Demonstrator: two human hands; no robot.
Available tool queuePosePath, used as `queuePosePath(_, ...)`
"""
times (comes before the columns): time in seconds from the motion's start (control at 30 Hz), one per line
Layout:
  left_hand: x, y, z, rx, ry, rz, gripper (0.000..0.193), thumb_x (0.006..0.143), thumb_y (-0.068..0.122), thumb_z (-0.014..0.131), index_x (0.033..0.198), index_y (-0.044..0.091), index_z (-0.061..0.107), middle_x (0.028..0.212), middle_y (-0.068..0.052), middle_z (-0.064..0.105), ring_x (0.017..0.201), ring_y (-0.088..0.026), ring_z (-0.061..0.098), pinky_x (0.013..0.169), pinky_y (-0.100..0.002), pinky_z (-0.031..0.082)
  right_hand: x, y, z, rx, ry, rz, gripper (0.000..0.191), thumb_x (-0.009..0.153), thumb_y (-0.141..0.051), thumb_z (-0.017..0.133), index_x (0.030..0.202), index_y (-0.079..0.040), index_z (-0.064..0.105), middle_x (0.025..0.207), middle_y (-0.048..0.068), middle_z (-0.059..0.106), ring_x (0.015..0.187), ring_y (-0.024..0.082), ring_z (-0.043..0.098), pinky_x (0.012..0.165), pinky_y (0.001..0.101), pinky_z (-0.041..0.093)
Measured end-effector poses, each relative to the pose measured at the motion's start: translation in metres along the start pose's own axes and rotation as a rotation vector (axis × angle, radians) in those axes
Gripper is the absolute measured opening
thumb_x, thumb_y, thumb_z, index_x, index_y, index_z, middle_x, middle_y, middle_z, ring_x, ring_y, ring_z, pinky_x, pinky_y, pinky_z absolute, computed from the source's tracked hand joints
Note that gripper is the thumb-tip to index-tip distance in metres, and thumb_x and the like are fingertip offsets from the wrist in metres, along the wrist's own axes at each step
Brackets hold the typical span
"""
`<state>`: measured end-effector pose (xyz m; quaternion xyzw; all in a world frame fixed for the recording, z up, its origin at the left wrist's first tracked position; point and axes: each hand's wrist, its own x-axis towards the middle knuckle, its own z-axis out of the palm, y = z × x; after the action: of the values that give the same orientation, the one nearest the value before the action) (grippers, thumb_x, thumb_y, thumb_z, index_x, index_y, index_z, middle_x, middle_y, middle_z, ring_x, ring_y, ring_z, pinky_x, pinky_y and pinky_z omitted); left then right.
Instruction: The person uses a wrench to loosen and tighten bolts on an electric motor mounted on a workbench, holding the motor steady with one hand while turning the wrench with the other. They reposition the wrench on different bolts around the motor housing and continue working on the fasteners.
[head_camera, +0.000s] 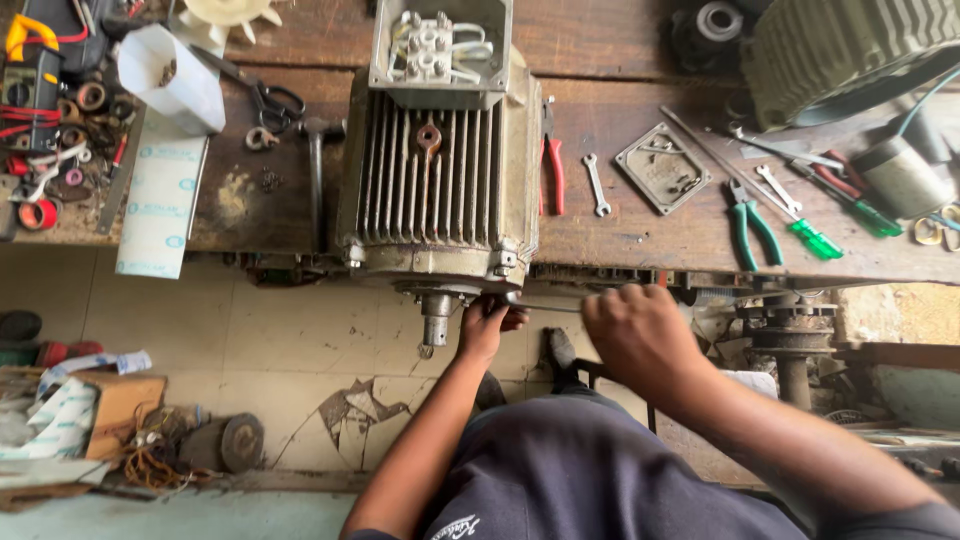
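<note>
Left hand (487, 325) pinches the spanner (545, 304) head at the finned electric motor (440, 170) endplate, right hand (635, 335) closed on its handle; motor's probably heavy, rigid.

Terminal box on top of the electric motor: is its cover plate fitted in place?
No. The terminal box stands open with its wiring showing, and a square metal cover plate lies on the wooden workbench to the motor's right.

Red pliers (551, 172), green pliers (750, 226), scissors (262, 95), hammer (317, 170)
</note>
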<state>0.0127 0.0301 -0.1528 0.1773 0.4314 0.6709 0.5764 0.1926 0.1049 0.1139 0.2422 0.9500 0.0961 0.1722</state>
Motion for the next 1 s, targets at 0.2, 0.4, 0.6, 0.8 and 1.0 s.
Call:
queuePosePath(0.2,-0.002,0.009,0.007,0.013,0.052,-0.015,0.025,0.105,0.018,0.060,0.120,0.000,0.068,0.096,-0.015,0.077,0.079,-0.021,0.076,0.068,-0.031,0.061,0.014,-0.025,-0.024,-0.122,0.024,-0.078,0.014,0.089,-0.023,0.061,0.086,-0.009,0.059,0.071,0.002,0.060,0.067,0.018,0.060,0.055,0.0334,0.045)
queuePosePath(0.4,0.008,0.006,0.001,-0.023,0.015,-0.022,0.024,0.103,0.016,0.061,0.118,-0.002,0.066,0.097,-0.015,0.077,0.081,-0.022,0.077,0.069,-0.032,0.063,0.023,-0.023,-0.039,-0.175,-0.119,-0.129,0.017,0.086,-0.025,0.063,0.089,-0.007,0.061,0.075,0.003,0.062,0.067,0.017,0.062,0.054,0.0322,0.045)
queuePosePath(0.6,0.009,0.005,0.000,-0.012,0.045,0.042,0.024,0.100,0.014,0.064,0.119,-0.001,0.066,0.096,-0.014,0.076,0.080,-0.021,0.077,0.069,-0.032,0.062,0.028,-0.010,-0.023,-0.047,-0.176,-0.021,0.025,0.099,-0.030,0.057,0.093,-0.007,0.062,0.064,0.001,0.065,0.055,0.015,0.063,0.048,0.0314,0.049)
queuePosePath(0.8,0.003,0.011,0.005,0.066,0.105,0.056,0.023,0.100,0.018,0.066,0.115,0.000,0.069,0.096,-0.010,0.076,0.078,-0.018,0.074,0.067,-0.029,0.060,0.019,0.012,0.032,0.283,-0.305,0.162,0.039,0.104,-0.049,0.050,0.100,-0.011,0.060,0.059,0.002,0.063,0.047,0.016,0.060,0.045,0.0355,0.048)
queuePosePath(1.0,0.002,0.003,-0.011,0.085,0.078,0.072,0.019,0.105,0.017,0.064,0.110,-0.001,0.069,0.093,-0.010,0.074,0.081,-0.017,0.071,0.069,-0.030,0.057,0.034,0.015,0.152,0.633,0.026,0.118,0.033,0.096,-0.045,0.060,0.095,-0.012,0.059,0.076,0.012,0.067,0.069,0.035,0.066,0.060,0.0484,0.051)
